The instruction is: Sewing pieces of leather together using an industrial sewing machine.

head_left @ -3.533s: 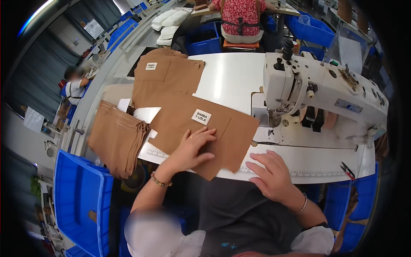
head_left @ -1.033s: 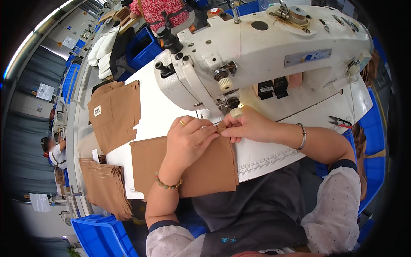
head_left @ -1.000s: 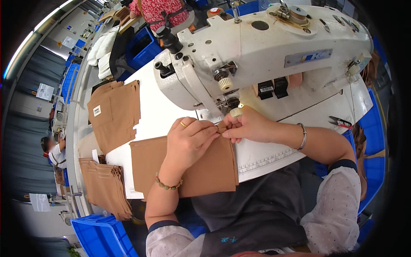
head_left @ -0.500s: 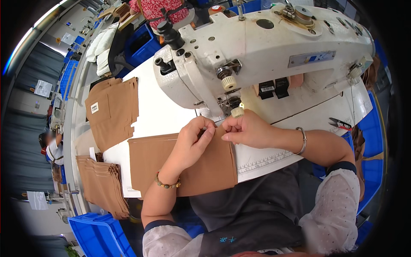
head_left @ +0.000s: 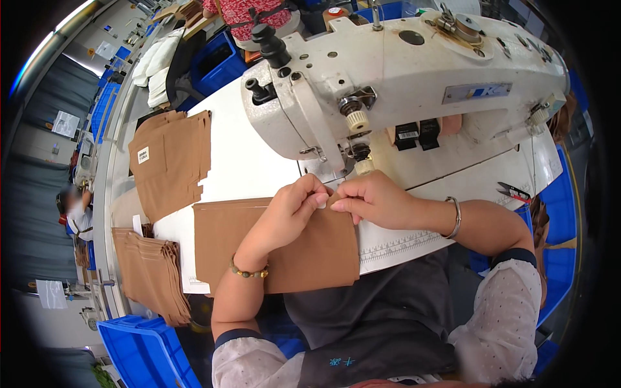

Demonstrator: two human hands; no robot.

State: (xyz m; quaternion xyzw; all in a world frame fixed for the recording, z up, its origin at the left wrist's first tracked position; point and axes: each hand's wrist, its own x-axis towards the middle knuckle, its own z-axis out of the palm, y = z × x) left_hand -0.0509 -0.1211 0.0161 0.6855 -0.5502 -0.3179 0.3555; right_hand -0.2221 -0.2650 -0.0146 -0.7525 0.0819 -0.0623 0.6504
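Both my L hand (head_left: 294,208) & R hand (head_left: 375,202) had fingertips pinched on the cloth (head_left: 297,258) at its far R corner, beside the machine (head_left: 394,71), prob. to keep layered edges even. Cloth lay flat on the table (head_left: 236,145), approx. square, brown, smooth, matte. Soft, ragged-edged pile (head_left: 147,271) sat at L, prob. for quick reach.

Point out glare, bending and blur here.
In the head view, the light strip glares at upper left with a coloured fringe, and the grey bench edge bows along the left; in the head view, a distant co-worker at left has a blurred head, while the left hand, right hand and brown fabric panel look fairly sharp.
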